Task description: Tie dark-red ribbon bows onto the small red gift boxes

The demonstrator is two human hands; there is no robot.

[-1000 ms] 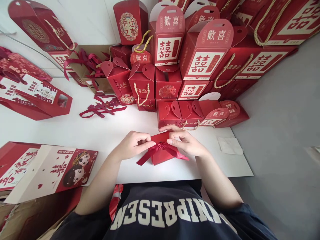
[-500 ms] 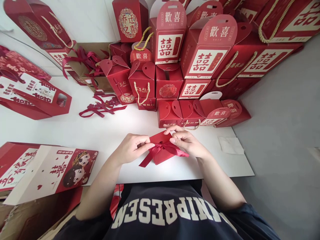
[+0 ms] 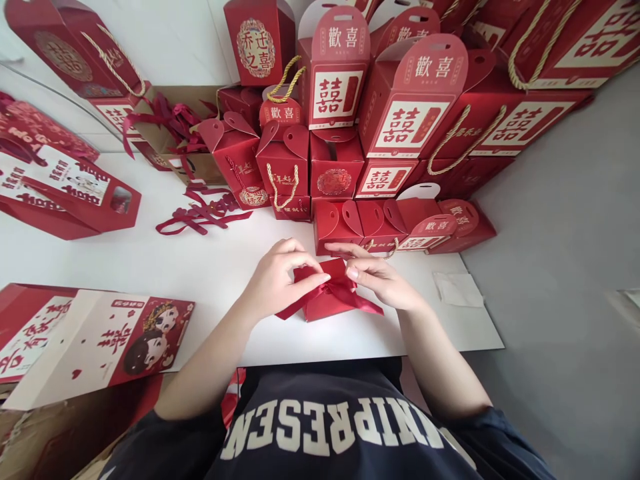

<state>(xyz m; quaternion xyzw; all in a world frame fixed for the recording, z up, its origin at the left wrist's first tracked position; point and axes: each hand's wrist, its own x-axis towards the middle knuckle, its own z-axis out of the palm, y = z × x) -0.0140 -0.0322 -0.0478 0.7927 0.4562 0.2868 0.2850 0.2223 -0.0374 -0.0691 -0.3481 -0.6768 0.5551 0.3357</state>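
A small red gift box (image 3: 325, 311) sits on the white table in front of me. Across its top runs a shiny dark-red ribbon (image 3: 367, 305), tied in a bow, with its tails spread to the left and right. My left hand (image 3: 287, 279) pinches the ribbon with thumb and fingertips near the bow's knot. At the bow's right side, my right hand (image 3: 377, 277) has thumb and index finger closed on the ribbon, its other fingers raised. My fingers hide part of the bow.
Stacked red gift boxes (image 3: 390, 127) fill the back and right of the table. Loose ribbons (image 3: 205, 217) lie at back left, before a cardboard box (image 3: 193, 167) of ribbons. Printed cartons (image 3: 105, 340) lie at left; a white tissue (image 3: 457, 289) lies at right.
My left hand has shifted right and up, from the ribbon's left side to the bow's middle. The right hand has moved slightly right along the bow.
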